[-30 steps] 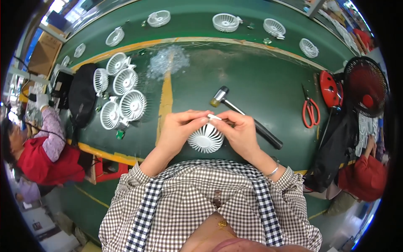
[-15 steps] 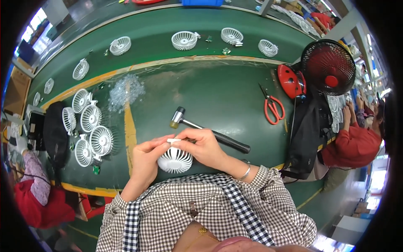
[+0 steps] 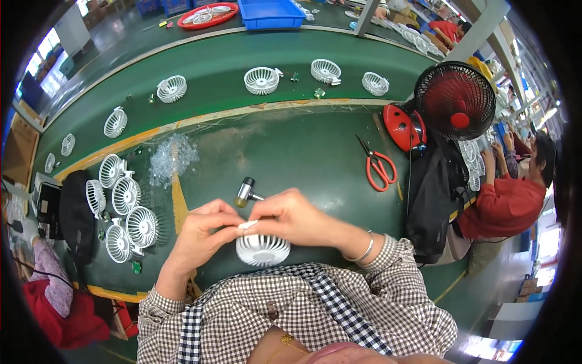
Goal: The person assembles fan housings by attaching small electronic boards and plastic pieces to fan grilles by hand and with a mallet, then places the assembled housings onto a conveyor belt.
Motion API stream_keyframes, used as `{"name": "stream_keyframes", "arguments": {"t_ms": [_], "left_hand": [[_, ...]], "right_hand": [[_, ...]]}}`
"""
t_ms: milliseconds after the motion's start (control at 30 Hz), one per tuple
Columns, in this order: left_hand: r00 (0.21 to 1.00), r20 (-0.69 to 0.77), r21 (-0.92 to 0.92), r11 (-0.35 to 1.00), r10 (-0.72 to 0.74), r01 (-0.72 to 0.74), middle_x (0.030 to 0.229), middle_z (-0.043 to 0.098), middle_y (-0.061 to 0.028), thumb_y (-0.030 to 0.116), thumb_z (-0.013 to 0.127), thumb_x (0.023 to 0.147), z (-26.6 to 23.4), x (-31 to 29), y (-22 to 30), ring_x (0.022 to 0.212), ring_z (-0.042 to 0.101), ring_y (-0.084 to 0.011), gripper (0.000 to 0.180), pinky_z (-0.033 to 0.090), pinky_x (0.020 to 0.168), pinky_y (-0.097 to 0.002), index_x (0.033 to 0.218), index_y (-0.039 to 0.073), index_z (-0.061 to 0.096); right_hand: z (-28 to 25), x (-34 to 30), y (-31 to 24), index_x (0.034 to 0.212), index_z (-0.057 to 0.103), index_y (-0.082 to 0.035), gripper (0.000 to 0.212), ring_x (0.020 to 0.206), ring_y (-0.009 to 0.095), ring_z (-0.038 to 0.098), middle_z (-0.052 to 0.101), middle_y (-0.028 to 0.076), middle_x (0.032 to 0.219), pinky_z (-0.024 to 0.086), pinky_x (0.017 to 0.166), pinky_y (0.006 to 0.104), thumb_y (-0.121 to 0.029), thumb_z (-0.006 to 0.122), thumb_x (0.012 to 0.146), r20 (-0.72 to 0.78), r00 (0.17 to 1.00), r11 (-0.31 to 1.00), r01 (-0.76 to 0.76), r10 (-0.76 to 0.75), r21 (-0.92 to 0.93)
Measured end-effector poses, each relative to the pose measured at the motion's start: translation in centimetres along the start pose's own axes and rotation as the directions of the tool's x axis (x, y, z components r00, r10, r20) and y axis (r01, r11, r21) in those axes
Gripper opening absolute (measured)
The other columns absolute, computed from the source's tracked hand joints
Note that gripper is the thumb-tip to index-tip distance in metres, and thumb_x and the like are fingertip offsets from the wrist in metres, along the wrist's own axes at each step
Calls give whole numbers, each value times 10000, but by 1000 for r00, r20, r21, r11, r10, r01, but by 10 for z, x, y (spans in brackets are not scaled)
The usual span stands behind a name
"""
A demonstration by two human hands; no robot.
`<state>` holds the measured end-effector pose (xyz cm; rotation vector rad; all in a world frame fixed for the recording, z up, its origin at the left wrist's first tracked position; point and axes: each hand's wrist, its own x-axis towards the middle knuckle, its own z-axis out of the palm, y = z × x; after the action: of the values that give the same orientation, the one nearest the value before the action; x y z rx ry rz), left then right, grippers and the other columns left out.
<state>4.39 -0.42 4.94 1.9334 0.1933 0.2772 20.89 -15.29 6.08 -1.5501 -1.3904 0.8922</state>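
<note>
In front of my body I hold a round white slatted fan housing [image 3: 263,251]. My left hand [image 3: 205,233] and my right hand [image 3: 297,219] pinch the small white stem at its top, with the fingertips almost meeting. The slatted part hangs below my fingers. What lies between the fingertips is too small to make out. Just beyond my hands lies a hammer [image 3: 245,192] with a metal head and yellowish face; my right hand covers most of its handle. To the left several similar white fan housings [image 3: 141,227] sit close together on the green table [image 3: 291,158].
A pile of small clear pieces [image 3: 173,160] lies far left. Red-handled pliers [image 3: 380,171] rest at right, near a red ladybug-shaped case [image 3: 402,129] and a black desk fan [image 3: 454,100]. More housings stand along the green belt [image 3: 212,88]. People in red sit at both sides.
The view has tilted up, showing more of the blue tray and red dish at the back. My right hand has come over the hammer handle, and the fan housing has tipped slightly.
</note>
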Motion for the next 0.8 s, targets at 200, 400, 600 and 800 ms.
{"name": "stream_keyframes", "arguments": {"t_ms": [200,400,600,800], "left_hand": [[920,-393,82,996,-7,42,940,664,-101,80,565,918,8,12,-39,847,638,-170,191,496,752,-268,1054,-34,636],[878,-479,179,977,-17,116,860,679,-121,28,577,891,26,-2,-68,798,659,-200,145,509,692,-276,1003,-18,658],[887,-458,310,945,55,102,776,631,-105,65,623,863,20,-11,-79,671,577,-213,132,459,608,-314,971,10,678],[853,-494,195,977,170,-82,789,609,-119,46,613,829,26,7,-93,759,587,-285,99,478,663,-382,915,7,641]], "right_hand": [[-154,48,4,908,671,27,157,698,90,575,643,41,739,473,616,261,-110,672,830,-577,797,920,-74,-178,-386],[-322,85,130,920,694,-106,189,889,338,623,679,135,884,490,783,457,-242,660,793,-635,699,347,-536,-328,-770],[-276,145,176,1126,628,-34,437,986,377,616,655,213,1037,487,838,457,-391,590,877,-583,812,399,-524,-35,-753],[-264,141,213,1430,400,-249,629,611,279,547,592,198,773,454,617,395,7,478,860,-418,902,626,-266,-106,-733]]}}
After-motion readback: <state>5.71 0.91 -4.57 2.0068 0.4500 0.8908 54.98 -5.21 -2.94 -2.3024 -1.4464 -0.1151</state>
